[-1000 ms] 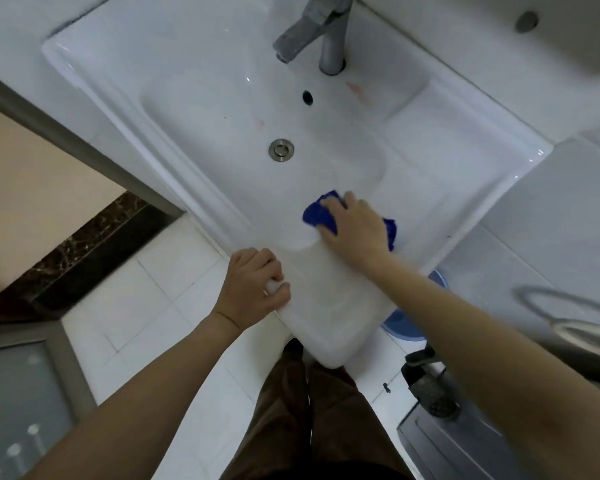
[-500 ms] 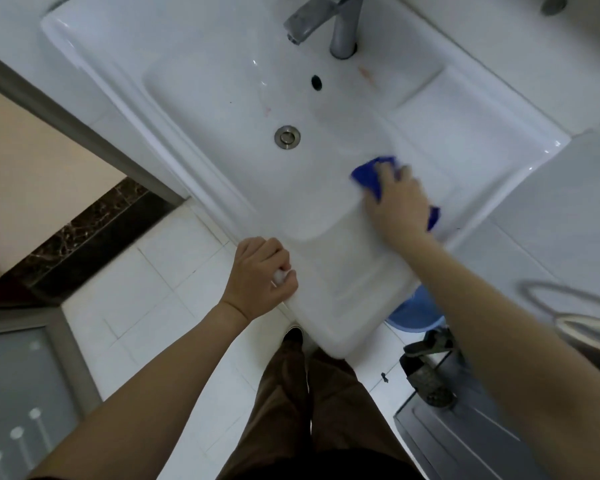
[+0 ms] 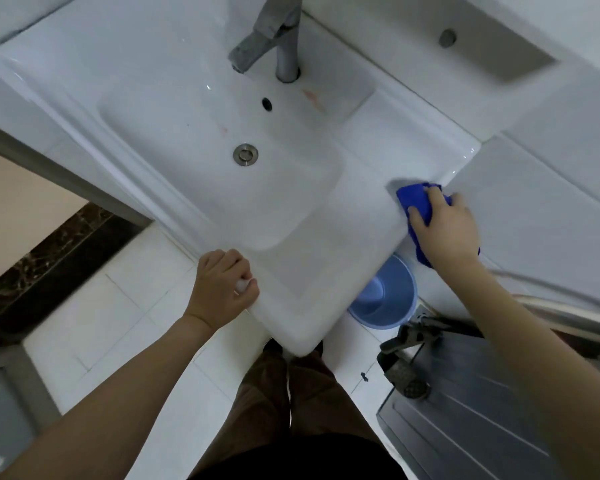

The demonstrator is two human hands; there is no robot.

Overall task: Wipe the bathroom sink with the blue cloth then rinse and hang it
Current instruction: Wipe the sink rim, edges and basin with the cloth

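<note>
The white sink (image 3: 326, 271) fills the upper middle of the head view, seen from above, with a grey tap (image 3: 274, 36) at the back and a metal drain (image 3: 245, 154) in the basin. My right hand (image 3: 445, 226) holds the bunched blue cloth (image 3: 414, 199) and presses it on the sink's right rim, by the tiled wall. Part of the cloth sticks out under my wrist, past the rim. My left hand (image 3: 222, 289) is curled at the front left rim, with a small white thing (image 3: 241, 285) showing between thumb and fingers.
A blue bucket (image 3: 385, 299) stands on the floor under the sink's right corner. Dark sandals (image 3: 406, 362) lie on a grey mat (image 3: 465, 420) at lower right. A metal hose (image 3: 568, 306) curves along the right. Reddish stains (image 3: 314, 98) mark the basin near the tap.
My right hand has swept the blue cloth from the basin's front edge rightward to the sink's right rim. My left hand has stayed at the front rim.
</note>
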